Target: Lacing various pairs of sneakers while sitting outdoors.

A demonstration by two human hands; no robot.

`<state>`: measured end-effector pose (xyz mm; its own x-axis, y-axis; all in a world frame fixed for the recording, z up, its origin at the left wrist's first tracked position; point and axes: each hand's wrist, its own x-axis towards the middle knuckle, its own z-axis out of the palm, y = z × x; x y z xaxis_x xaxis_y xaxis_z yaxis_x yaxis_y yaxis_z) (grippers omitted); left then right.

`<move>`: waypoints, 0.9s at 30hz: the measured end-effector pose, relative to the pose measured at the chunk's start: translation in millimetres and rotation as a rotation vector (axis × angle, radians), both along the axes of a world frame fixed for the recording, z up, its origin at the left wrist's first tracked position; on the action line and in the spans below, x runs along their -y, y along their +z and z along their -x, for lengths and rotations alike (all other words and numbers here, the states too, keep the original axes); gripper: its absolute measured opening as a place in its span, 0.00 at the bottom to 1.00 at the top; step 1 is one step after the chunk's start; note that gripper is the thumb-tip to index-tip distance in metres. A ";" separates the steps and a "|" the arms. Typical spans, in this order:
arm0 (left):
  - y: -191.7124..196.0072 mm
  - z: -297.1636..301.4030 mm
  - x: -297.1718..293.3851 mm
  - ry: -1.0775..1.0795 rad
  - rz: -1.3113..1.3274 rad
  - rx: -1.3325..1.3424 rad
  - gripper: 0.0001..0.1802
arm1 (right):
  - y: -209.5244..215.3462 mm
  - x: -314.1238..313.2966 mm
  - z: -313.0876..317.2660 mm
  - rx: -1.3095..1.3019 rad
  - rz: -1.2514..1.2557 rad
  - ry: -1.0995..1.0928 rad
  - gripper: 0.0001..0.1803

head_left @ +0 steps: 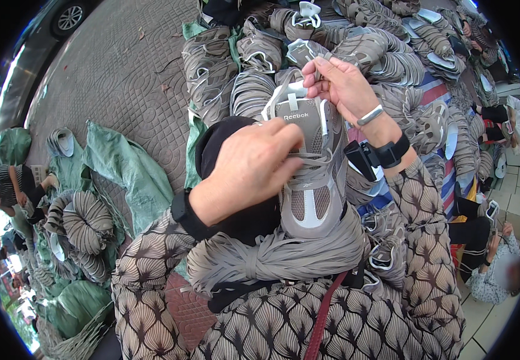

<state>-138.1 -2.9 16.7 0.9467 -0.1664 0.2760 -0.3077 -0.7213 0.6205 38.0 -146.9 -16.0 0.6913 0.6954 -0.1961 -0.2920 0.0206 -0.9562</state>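
A grey and white sneaker [311,210] rests on my lap, toe toward me, with flat grey laces across its lower eyelets. My left hand [251,159] is over the left side of the sneaker, fingers curled and closed by the laces; what they grip, if anything, is hidden. Above the tongue, my right hand [341,90] pinches a grey shoelace [279,96] between thumb and fingers near the sneaker's collar. A thick tied bundle of flat grey shoelaces [278,258] lies across my lap, just below the toe.
Rows of stacked grey shoe uppers [209,72] cover the ground ahead and to the right. Green sacks [128,162] and coiled uppers [89,222] lie on the left. Other people sit at the far left and right, one in a patterned top [494,276].
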 end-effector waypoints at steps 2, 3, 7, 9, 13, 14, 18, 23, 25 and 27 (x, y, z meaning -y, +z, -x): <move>3.9 -5.1 7.3 -0.061 -0.031 -0.010 0.09 | 4.9 -3.0 -5.1 -0.040 -0.037 0.028 0.16; 1.4 -8.2 11.8 -0.094 -0.050 0.029 0.09 | 8.3 -4.9 -8.0 -0.051 -0.060 0.025 0.16; -4.6 -22.3 23.2 -0.125 0.033 0.003 0.08 | 35.6 -8.1 -32.3 0.044 -0.075 0.043 0.18; -4.3 -25.8 30.2 -0.120 0.097 -0.052 0.08 | 50.2 -11.3 -54.1 0.145 -0.067 0.067 0.18; -6.7 -17.8 29.8 0.005 0.050 -0.042 0.14 | 84.1 -55.5 -76.4 0.330 -0.074 0.032 0.16; -3.4 -15.5 29.1 0.057 0.042 0.053 0.17 | 91.9 -63.4 -77.9 0.415 -0.066 -0.008 0.16; -3.9 -18.4 5.3 0.292 0.162 0.173 0.24 | 86.4 -64.5 -97.0 0.757 0.094 0.082 0.17; -18.3 -18.8 -17.7 0.265 0.440 -0.232 0.16 | 94.8 -83.9 -103.8 0.799 0.241 0.141 0.16; -15.9 -23.5 -20.5 0.179 0.491 -0.316 0.16 | 100.6 -94.8 -106.9 0.800 0.355 0.206 0.16; -17.1 -25.2 -22.1 0.193 0.506 -0.366 0.17 | 112.9 -106.8 -95.2 0.852 0.413 0.254 0.16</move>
<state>-112.9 19.2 -0.4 0.9941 0.0819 -0.0707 0.0942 -0.3334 0.9381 133.2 -40.1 96.9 0.5539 0.8317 0.0377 0.5498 -0.3314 -0.7668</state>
